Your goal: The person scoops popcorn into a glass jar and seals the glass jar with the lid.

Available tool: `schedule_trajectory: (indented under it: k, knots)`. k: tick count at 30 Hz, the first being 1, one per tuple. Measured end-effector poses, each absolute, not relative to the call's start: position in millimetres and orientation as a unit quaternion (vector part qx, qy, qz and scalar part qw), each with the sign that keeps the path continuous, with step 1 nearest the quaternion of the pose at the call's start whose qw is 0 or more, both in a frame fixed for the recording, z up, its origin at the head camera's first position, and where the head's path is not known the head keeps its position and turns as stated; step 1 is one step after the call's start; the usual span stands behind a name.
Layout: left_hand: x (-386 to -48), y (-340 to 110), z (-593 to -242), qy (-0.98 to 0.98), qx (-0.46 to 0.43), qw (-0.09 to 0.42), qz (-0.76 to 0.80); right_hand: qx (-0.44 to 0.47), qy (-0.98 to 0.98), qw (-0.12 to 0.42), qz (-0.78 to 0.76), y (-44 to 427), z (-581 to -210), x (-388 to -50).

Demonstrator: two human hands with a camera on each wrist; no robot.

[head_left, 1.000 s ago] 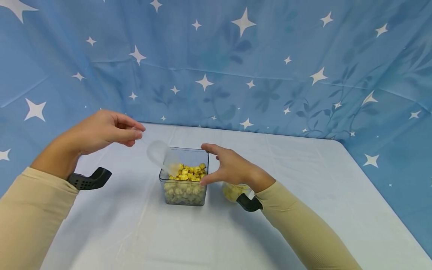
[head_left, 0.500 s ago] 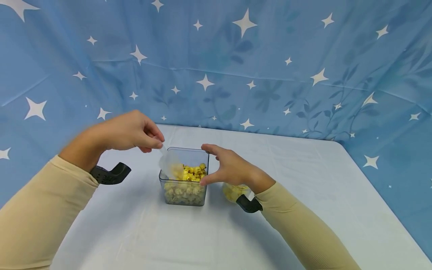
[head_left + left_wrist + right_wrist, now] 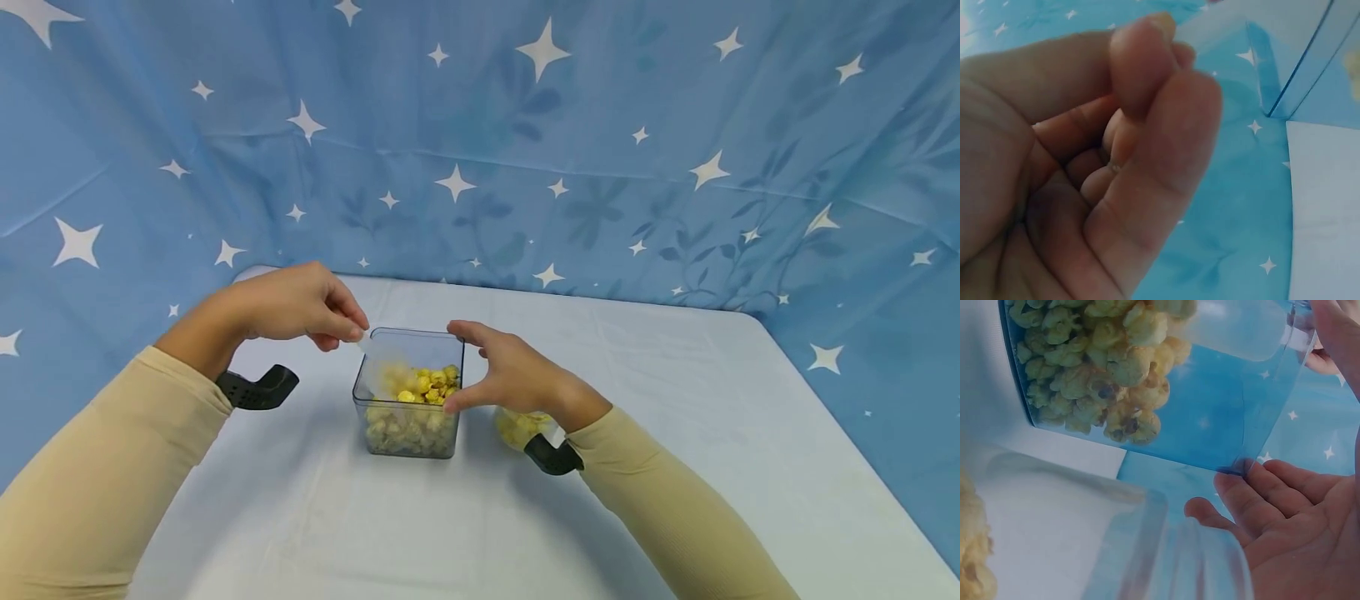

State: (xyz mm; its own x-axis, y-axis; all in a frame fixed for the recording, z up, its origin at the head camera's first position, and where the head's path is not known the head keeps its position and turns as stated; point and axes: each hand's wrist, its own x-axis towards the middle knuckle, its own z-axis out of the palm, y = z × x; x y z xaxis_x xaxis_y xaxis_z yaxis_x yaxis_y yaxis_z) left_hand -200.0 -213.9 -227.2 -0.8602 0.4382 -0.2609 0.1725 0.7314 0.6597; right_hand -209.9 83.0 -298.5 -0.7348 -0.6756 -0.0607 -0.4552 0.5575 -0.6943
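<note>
My left hand (image 3: 307, 308) pinches the thin handle of a translucent white scoop (image 3: 381, 367) between thumb and fingertips. The scoop's bowl is blurred and tilts down inside a clear square container (image 3: 420, 340), over yellow popcorn (image 3: 437, 383). In the left wrist view the handle (image 3: 1210, 28) runs from the fingertips toward the container wall. My right hand (image 3: 513, 371) holds the container's right side, thumb at the front corner and fingers at the back. The right wrist view has fingers (image 3: 1260, 494) touching the container's corner, with popcorn (image 3: 1104, 375) heaped inside.
A clear round container (image 3: 517, 427) with yellow popcorn stands right of the square one, partly hidden under my right wrist. Both stand on a white-covered table (image 3: 405, 525). A blue star-patterned curtain (image 3: 480, 167) hangs behind the table's far edge.
My left hand has moved right and then slightly down, and the scoop has gone deeper into the square container. The right hand keeps its place on the container.
</note>
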Motion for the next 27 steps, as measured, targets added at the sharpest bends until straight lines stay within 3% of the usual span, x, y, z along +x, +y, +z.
schedule_trajectory:
  k: [7,17,27]
  knots:
    - [-198.3,-216.1,-232.3,0.904,0.158,0.205,0.341,-0.329,0.865,0.16,-0.344,83.0,-298.6,-208.5]
    - [-184.6,-209.6,-235.9,0.92,0.156,0.161,0.322,-0.319,0.867,0.162,-0.346,82.2,-300.9,-209.3]
    - [-181.9,-216.9,-234.9,0.911,0.131,0.17,0.352,-0.323,0.864,0.161,-0.352,82.4,-301.2,-209.2]
